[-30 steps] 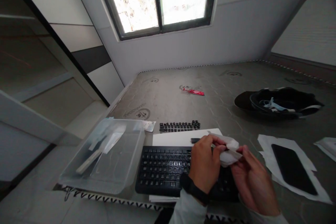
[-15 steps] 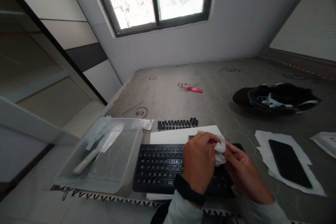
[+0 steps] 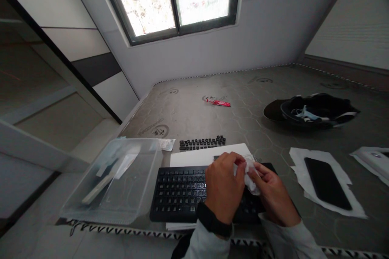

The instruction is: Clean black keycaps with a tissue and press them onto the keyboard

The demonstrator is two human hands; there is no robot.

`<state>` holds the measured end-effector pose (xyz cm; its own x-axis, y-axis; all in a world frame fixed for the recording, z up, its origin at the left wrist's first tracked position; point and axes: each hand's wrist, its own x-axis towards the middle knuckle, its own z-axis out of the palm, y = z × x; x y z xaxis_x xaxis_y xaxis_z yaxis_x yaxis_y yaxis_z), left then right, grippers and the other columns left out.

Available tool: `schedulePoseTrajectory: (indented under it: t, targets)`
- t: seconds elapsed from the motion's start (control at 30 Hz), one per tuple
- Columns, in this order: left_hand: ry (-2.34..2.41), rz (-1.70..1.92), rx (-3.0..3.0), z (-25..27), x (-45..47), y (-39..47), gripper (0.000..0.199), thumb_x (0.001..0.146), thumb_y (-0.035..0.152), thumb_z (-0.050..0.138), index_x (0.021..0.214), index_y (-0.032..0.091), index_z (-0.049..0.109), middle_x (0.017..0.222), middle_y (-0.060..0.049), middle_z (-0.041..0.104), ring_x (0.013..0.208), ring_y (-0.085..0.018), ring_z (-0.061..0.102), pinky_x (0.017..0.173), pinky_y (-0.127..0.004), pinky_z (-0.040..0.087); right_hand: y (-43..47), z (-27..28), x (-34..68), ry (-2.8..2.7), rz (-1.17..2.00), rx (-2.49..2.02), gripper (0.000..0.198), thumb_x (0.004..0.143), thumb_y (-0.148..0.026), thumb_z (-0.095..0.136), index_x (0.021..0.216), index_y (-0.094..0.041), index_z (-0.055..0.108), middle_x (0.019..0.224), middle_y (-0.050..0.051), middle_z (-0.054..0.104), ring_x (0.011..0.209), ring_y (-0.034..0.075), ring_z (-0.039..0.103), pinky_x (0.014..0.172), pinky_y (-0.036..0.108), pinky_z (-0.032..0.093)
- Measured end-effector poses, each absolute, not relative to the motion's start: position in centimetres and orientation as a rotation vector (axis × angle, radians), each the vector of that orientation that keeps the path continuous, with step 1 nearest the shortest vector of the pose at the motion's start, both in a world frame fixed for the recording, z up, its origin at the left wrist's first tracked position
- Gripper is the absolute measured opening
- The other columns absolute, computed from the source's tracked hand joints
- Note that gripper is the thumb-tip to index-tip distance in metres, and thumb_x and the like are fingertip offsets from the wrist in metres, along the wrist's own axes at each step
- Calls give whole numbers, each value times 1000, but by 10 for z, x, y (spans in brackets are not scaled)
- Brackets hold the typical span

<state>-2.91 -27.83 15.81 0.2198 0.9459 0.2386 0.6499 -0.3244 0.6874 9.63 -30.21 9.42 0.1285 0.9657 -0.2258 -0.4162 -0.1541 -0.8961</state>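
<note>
Both of my hands work close together above the right part of a black keyboard (image 3: 179, 194) whose keycaps are off. A crumpled white tissue (image 3: 251, 180) is pinched between them. My left hand (image 3: 225, 184), with a black band at the wrist, holds the tissue's left side in closed fingers. On the other side, my right hand (image 3: 273, 192) grips it between thumb and fingers. Whether anything is wrapped inside the tissue is hidden. White paper (image 3: 194, 156) lies under the keyboard. Just behind it, black keycaps (image 3: 202, 143) are set out in rows.
A clear plastic box (image 3: 130, 194) with tools stands to the left, near the edge. On the right, a black phone (image 3: 328, 182) rests on white tissue, with a dark cap (image 3: 310, 111) beyond it. A red packet (image 3: 219, 102) lies farther back.
The tissue has changed shape, hanging lower and more spread between my fingers. My right hand has turned a little. The whole view has shifted slightly.
</note>
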Motion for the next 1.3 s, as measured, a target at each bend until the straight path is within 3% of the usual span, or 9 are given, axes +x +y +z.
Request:
schedulePoseTrajectory:
  t: [0.37,0.6,0.8,1.1,1.3]
  targets:
    - [1473,800,2127,151,-25,-279,9,86,24,54,88,26,62,89,1,68,81,-16,62,75,-29,45,-297,79,103,-602,1191,-1216,41,72,-46,70,104,-21,70,93,6,78,81,24,70,67,31,54]
    - [1462,788,2142,151,-25,-280,9,84,22,57,90,26,63,90,0,67,82,-17,62,75,-30,46,-301,92,97,-498,1255,-1139,40,70,-37,74,107,-22,69,86,3,79,79,22,71,61,26,55]
    - [1413,796,2161,152,-27,-279,22,85,17,56,101,30,63,93,1,67,85,-16,62,77,-29,47,-301,94,93,-442,1197,-1164,35,65,-34,79,97,-23,74,81,1,79,73,18,71,66,24,56]
    - [1393,807,2177,152,-27,-278,20,85,16,57,99,28,64,93,4,68,86,-15,62,78,-28,48,-298,83,98,-400,1092,-1195,30,53,-35,85,77,-21,75,67,-3,77,61,10,66,57,15,50]
    - [1382,823,2179,153,-28,-279,16,85,18,59,96,29,63,94,6,69,86,-14,63,78,-27,48,-297,83,97,-382,1040,-1167,29,50,-33,87,73,-20,73,66,-3,76,59,10,64,55,17,49]
